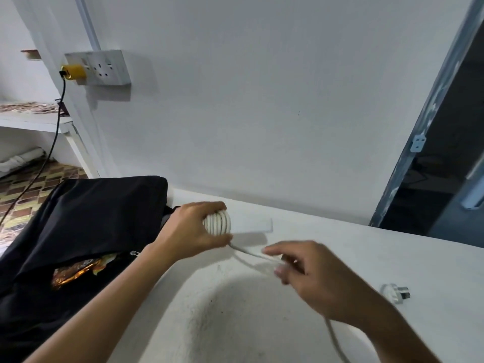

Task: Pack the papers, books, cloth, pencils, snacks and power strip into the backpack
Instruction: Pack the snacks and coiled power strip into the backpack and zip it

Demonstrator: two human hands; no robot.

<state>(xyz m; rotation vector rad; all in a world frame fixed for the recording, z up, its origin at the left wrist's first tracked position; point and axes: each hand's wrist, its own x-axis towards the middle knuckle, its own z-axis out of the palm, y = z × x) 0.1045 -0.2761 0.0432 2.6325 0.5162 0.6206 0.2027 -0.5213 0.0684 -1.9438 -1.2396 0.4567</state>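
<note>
Power strip (248,226) juts right from left hand's (188,231) grip.

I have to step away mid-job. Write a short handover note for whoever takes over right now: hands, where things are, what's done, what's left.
Left hand: grips the power strip at its coiled end, holding the wound turns of cord in place.
Right hand: pinches the loose cord, mid-wrap; the picture is blurred there.
Plug: lies on the white counter, to the right of the right hand.
Backpack: on the left, zip open, a snack packet showing inside.
Done: snacks in, cord partly wound. Other items are not in view.
Left: finish winding, put the strip in the backpack.
</note>
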